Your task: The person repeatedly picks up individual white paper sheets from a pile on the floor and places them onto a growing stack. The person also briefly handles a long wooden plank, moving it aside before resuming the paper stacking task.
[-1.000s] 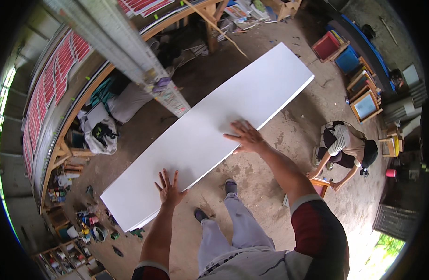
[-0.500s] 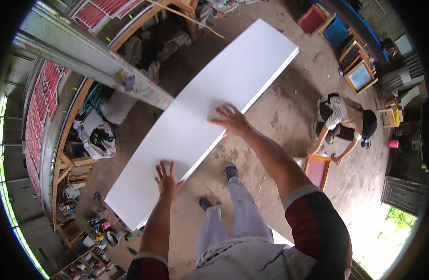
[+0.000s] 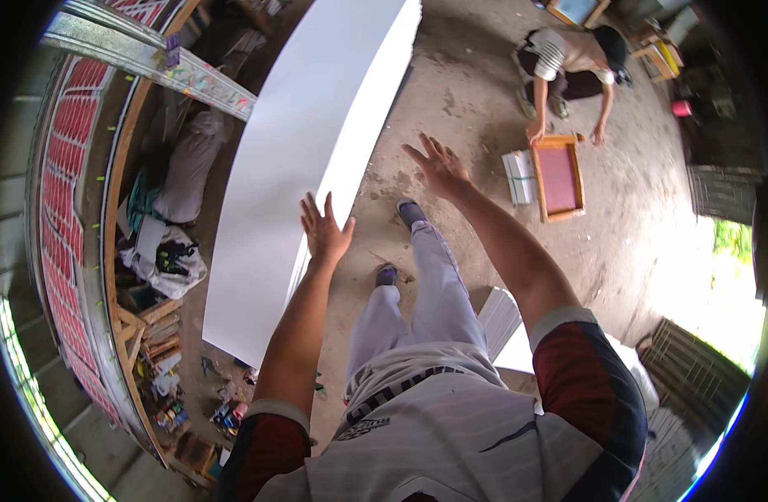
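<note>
A long stack of large white sheets [image 3: 275, 167] stands to my left, running from the top of the view down toward my left arm. Spread fingers and an open palm mark my left hand [image 3: 326, 231], which overlaps the near side edge of the stack. Whether it touches the sheets I cannot tell. My right hand [image 3: 441, 170], also open with its fingers apart, is off the stack and over the concrete floor, holding nothing.
A crouching person [image 3: 568, 63] at the upper right has a hand on a wooden frame with a red panel [image 3: 559, 177]. Beside it lies a tied white bundle [image 3: 518, 177]. A metal beam [image 3: 158, 58] reaches toward the stack; a long wooden-edged table [image 3: 116, 209] lines the left.
Both hands have come off the top sheet, the right one moving out over the floor. My view has turned, so the stack now appears more upright and farther left.
</note>
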Tool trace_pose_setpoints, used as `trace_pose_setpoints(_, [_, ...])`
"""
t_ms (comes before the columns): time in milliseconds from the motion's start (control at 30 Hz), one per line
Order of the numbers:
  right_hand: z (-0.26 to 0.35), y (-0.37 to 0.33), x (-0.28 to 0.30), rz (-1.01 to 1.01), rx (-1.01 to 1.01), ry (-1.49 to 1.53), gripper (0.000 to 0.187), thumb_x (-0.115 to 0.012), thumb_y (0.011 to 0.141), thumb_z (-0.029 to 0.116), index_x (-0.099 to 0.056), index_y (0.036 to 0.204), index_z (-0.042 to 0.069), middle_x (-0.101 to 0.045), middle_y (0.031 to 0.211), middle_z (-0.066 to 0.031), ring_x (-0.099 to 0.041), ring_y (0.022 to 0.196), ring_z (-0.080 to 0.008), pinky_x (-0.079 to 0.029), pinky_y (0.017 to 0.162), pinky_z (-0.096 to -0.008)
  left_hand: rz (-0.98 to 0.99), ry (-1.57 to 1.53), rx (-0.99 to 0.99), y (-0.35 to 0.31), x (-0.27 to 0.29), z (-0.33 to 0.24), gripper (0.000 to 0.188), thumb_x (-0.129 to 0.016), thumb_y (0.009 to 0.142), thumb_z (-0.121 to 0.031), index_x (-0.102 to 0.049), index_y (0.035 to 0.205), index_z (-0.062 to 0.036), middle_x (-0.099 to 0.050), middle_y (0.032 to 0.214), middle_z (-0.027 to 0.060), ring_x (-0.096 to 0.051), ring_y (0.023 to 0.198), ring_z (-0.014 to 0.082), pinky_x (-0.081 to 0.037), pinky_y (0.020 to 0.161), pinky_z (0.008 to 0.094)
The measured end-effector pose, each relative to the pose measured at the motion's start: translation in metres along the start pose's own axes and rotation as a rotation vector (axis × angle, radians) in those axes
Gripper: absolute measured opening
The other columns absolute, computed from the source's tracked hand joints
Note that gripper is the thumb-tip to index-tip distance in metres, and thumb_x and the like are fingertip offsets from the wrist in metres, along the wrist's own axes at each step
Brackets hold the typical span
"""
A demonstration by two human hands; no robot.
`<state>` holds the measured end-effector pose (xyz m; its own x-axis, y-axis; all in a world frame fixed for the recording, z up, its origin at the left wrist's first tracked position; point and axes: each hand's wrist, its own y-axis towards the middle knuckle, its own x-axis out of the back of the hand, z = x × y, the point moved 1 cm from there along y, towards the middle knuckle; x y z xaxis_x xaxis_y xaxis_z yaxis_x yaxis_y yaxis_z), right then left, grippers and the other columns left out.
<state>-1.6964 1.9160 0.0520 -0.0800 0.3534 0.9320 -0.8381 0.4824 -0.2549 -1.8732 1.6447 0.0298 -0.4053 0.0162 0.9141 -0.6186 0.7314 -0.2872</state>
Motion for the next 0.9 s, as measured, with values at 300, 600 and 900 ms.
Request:
trace_pose_setpoints(300, [0.02, -0.29, -0.07, -0.282, -0.536, 0.3, 0.068, -0.078, 0.091, 0.03, -0.053, 0.154, 0.024, -0.045, 0.162, -0.0201, -0.053, 0.141, -0.0416, -0.049, 0.112, -0.051, 0.501, -0.381, -0.414, -0.124, -0.086, -0.096, 0.054, -0.075, 0.095, -0.041, -0.068, 0.135, -0.0052, -0.067, 0.136, 0.0247, -0.065, 0.126, 0.042, -0.053, 0.105, 0.0492])
trace_pose_setpoints(600, [0.057, -0.557, -0.208, -0.33, -1.067, 0.427, 0.072, -0.083, 0.086, 0.031, -0.055, 0.15, 0.014, -0.054, 0.152, -0.0181, -0.054, 0.139, -0.0383, -0.047, 0.113, -0.0493, 0.94, 0.129, -0.866, -0.266, -0.167, -0.187, 0.051, -0.07, 0.097, -0.044, -0.068, 0.136, -0.0118, -0.068, 0.14, 0.0144, -0.065, 0.128, 0.0347, -0.053, 0.106, 0.0463])
trace_pose_setpoints(900, [0.014, -0.689, -0.376, -0.177, -1.483, 0.551, 0.09, -0.088, 0.08, 0.039, -0.047, 0.155, 0.01, -0.053, 0.15, -0.0206, -0.05, 0.143, -0.0373, -0.049, 0.109, -0.0495, 1.176, 0.161, -0.647, -0.37, -0.332, -0.269, 0.052, -0.072, 0.097, -0.045, -0.07, 0.134, -0.0086, -0.072, 0.133, 0.02, -0.068, 0.126, 0.0349, -0.052, 0.108, 0.0441])
